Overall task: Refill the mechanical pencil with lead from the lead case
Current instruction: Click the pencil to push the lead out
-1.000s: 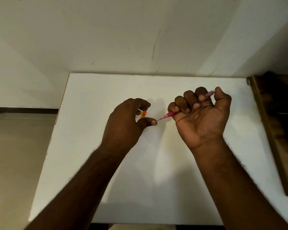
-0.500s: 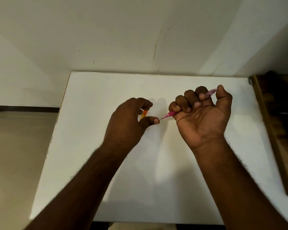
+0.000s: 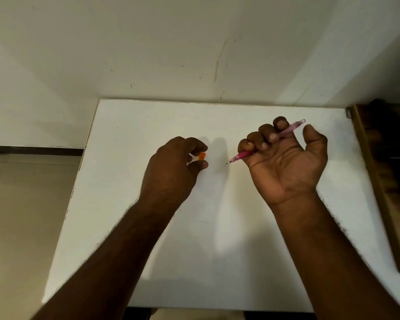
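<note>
Gripping the pink translucent mechanical pencil (image 3: 263,144), metal tip pointing left.

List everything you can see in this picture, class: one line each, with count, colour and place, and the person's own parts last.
Table: one, white, centre, against the wall.
Wall: one, off-white with scuff marks, behind the table.
Floor: beige tiles, left of the table.
Wooden furniture: one, brown, right edge.
Pencil: one, pink, in the right hand, tip pointing left.
Lead case: one, orange, mostly hidden in the left hand.
Left hand: one, closed round the lead case.
Right hand: one, palm up, fingers curled round the pencil.
</note>
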### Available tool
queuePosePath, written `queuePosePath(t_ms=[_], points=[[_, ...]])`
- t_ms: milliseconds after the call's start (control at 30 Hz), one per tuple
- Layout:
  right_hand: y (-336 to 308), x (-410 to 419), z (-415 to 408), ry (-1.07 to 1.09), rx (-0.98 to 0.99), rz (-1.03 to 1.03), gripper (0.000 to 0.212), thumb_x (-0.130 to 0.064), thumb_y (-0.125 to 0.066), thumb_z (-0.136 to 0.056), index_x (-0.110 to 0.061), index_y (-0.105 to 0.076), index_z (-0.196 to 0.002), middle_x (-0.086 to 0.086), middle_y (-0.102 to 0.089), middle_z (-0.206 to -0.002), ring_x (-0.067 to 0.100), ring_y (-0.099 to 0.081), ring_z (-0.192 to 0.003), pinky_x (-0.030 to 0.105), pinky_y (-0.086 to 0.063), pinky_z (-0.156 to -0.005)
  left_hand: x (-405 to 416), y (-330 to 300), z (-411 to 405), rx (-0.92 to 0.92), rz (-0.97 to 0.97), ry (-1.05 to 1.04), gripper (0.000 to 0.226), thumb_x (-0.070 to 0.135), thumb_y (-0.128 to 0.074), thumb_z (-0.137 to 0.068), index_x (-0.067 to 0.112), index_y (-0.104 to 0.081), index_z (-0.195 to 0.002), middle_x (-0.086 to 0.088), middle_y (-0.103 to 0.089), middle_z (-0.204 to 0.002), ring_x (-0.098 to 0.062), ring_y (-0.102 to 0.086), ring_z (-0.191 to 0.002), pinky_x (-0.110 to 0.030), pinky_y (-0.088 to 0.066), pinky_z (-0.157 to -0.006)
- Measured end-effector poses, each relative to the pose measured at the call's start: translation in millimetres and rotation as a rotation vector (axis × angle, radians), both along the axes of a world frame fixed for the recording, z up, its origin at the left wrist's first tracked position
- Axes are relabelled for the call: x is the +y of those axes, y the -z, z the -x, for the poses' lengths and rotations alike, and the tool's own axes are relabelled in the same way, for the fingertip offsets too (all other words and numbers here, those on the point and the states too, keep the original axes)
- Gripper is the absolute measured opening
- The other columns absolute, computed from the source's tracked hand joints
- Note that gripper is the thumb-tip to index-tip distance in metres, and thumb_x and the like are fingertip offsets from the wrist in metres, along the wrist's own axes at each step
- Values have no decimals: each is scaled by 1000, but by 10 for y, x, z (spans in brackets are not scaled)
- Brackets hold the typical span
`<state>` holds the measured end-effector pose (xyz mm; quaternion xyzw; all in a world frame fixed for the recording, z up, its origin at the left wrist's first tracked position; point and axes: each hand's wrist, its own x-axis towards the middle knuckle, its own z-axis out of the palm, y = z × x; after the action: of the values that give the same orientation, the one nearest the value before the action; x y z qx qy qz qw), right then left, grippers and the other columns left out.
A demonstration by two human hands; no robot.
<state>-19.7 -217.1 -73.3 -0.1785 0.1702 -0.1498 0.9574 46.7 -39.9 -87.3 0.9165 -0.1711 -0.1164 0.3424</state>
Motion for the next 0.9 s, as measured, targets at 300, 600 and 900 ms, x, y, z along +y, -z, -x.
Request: queuePosePath(t_ms=[300, 600, 900], points=[[-13, 42, -93, 29, 158, 20, 32, -13, -37, -100, -4, -66, -106, 5, -52, -79, 17, -52, -64, 28, -47, -60, 27, 30, 14, 2, -134, 49, 27, 20, -64, -91, 31, -74, -113, 5, -69, -98, -18, -67, -92, -32, -53, -80], [1, -2, -19, 1, 64, -5, 51, -57, -37, -97, -13, -53, -76, 2, -45, -74, 17, -38, -61, 29, -35, -59, 21, 4, 16, 39, -122, 32, 26, 20, -65, -90, 31, -75, -112, 7, -70, -96, -16, -67, -88, -29, -52, -79], [-14, -9, -9, 14, 59, 5, 47, -51, -34, -98, -16, -47, -69, 1, -42, -71, 17, -36, -59, 29, -35, -59, 17, -25, 22, 58, -98, 37, 27, 16, -62, -90, 28, -75, -110, 4, -72, -96, -18, -70, -86, -37, -55, -83]])
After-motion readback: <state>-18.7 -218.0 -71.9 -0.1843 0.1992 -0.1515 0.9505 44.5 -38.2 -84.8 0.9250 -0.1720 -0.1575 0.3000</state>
